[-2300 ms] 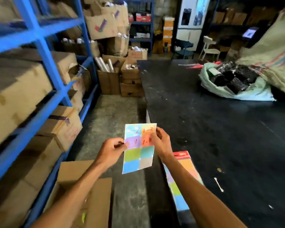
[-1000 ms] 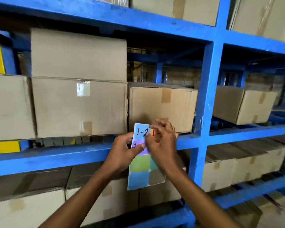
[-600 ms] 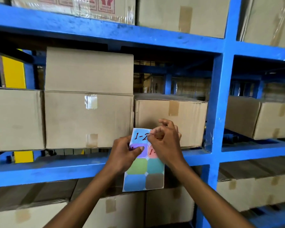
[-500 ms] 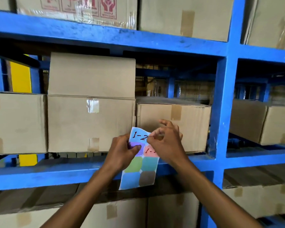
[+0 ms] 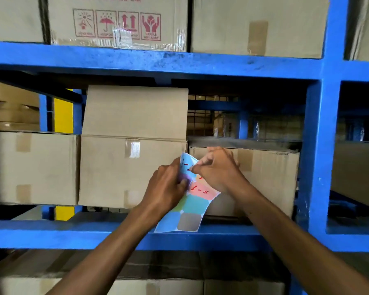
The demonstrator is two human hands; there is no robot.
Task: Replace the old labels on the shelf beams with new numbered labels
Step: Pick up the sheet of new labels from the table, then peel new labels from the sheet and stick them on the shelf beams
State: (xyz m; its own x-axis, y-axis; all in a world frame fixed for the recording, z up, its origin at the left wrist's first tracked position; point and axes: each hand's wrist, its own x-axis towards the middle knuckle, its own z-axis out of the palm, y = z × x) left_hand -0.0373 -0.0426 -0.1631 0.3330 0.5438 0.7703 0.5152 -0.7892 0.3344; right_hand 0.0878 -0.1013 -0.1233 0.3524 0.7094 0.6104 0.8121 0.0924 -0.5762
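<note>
Hands, two: left hand [image 5: 167,184] grips one sticker sheet [image 5: 190,201] by its left edge; right hand [image 5: 216,169] pinches a label at the sheet's top, perhaps lifting it; sheet hangs before the lower blue beam [image 5: 73,235]; four cardboard boxes [image 5: 132,167] sit on that shelf.

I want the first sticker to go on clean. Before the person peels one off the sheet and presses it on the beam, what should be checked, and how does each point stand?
1. Sticker sheet held firm: ok, left hand has a grip on its left edge.
2. Right hand on a sticker's edge: ok, fingertips pinch at the sheet's top.
3. Sticker lifted free: cannot tell, the fingers hide it.
4. Number on that sticker: cannot tell, writing is blurred and partly covered.
5. Blue shelf beam within reach: ok, just below the hands.
6. Old label on the beam removed: cannot tell, none shows.
</note>
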